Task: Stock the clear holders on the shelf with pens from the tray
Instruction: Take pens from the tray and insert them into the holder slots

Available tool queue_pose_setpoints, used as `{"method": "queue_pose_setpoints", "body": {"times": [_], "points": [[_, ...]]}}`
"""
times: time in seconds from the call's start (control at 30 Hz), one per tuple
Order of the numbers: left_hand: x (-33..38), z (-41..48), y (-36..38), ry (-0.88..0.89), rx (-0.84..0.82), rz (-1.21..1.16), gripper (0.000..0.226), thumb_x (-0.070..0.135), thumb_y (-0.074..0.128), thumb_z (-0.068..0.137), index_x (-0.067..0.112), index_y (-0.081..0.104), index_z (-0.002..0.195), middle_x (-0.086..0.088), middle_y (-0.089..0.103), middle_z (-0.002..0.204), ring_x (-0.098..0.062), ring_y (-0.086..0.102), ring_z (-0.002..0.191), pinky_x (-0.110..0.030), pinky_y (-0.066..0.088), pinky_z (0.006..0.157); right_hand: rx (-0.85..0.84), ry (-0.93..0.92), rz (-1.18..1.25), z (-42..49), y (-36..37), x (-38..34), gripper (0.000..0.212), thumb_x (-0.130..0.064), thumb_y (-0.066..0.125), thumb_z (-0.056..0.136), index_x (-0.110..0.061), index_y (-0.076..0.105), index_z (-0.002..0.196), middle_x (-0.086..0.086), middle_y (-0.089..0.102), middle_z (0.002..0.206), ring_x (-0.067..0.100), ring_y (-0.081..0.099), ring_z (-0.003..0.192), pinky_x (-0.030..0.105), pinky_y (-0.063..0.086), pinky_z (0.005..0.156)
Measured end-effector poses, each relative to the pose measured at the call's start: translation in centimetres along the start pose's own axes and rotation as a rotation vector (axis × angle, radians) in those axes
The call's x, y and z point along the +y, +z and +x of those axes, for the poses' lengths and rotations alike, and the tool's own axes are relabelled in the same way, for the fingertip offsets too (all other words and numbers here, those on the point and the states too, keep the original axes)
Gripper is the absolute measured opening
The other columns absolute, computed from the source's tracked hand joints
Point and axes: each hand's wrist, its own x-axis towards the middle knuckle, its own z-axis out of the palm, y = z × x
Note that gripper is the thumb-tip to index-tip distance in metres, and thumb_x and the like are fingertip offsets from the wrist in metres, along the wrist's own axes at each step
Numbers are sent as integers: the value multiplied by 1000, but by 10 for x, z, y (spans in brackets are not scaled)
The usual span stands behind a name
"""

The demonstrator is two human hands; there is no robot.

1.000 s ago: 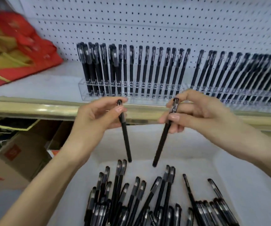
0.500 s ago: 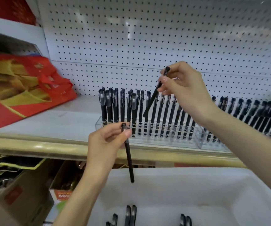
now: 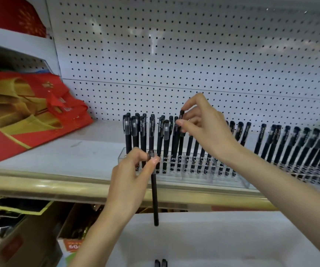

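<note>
The left hand [image 3: 130, 176] pinches one pen [image 3: 154, 199] by its cap, in front of the holder's [image 3: 193, 176] left end. This pen hangs vertical, cap up. The right hand [image 3: 205, 126] pinches a second pen [image 3: 180, 143] by the cap. It stands upright, lower end down among the holder's row. Print on the stocked pens [image 3: 261, 139] is too blurred to read. Below the holder, two pen ends [image 3: 160, 263] show in the tray [image 3: 222, 237].

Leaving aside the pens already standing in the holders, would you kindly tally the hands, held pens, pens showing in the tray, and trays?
Hands: 2 (left hand, right hand)
Held pens: 2 (left pen, right pen)
Tray pens showing: 2 ()
Tray: 1
Total: 7
</note>
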Motion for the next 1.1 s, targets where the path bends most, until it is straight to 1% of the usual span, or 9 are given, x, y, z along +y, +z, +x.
{"method": "queue_pose_setpoints", "body": {"times": [0.07,0.17,0.23,0.37,0.47,0.57,0.83,0.97,1.1], "points": [[-2,-2,1,39,-12,81,27,51,49,87,27,47,74,-5,69,79,-12,58,73,-24,47,77,-6,-8,-43,0,3,2,19,-24,62,92,-24,45,100,-12,59,88,3,63,77,19,52,70],[1,-6,2,98,-17,139,25,44,48,93,26,42,77,6,58,66,-1,50,52,-13,39,57,-2,-20,-86,1,8,5,16,-23,65,90,-22,50,96,-13,57,86,-1,58,75,10,47,69],[2,-7,2,114,-20,147,24,38,49,95,25,41,76,10,56,66,6,48,48,-9,37,55,-12,-27,-122,1,11,8,15,-20,65,90,-21,52,95,-13,57,83,0,56,72,6,43,65],[1,-6,2,112,-42,169,24,39,48,96,27,39,76,11,56,69,9,46,46,-8,35,54,2,-49,-152,2,11,12,14,-20,65,89,-22,53,95,-11,55,82,3,51,65,5,39,63],[0,-5,3,99,-60,185,24,41,46,95,28,39,77,10,65,86,8,46,42,-10,36,54,3,-51,-166,3,9,13,13,-26,66,88,-23,54,94,-12,54,87,3,51,68,4,38,65],[0,-4,3,100,-49,169,26,40,47,95,25,39,76,6,66,80,-1,41,38,-11,35,50,16,-40,-138,6,8,15,12,-28,68,86,-21,59,92,-11,55,88,3,50,69,3,36,64],[-4,-2,3,88,-53,161,26,43,47,93,27,40,74,2,71,86,-9,48,49,-9,37,55,111,-90,-71,12,2,9,5,-25,64,89,-22,68,91,-12,53,81,1,50,70,6,37,66],[-3,-2,4,81,-40,144,28,41,50,93,25,41,73,5,63,71,5,47,51,-6,34,58,69,-176,-134,16,5,-1,9,-26,69,86,-21,72,93,-12,50,81,4,50,64,6,35,65],[-2,-1,2,81,-37,132,29,41,52,93,27,41,70,2,57,64,1,46,51,-9,34,56,35,-207,-182,19,10,-6,11,-23,69,86,-21,74,96,-11,50,81,1,48,64,8,35,66]]}}
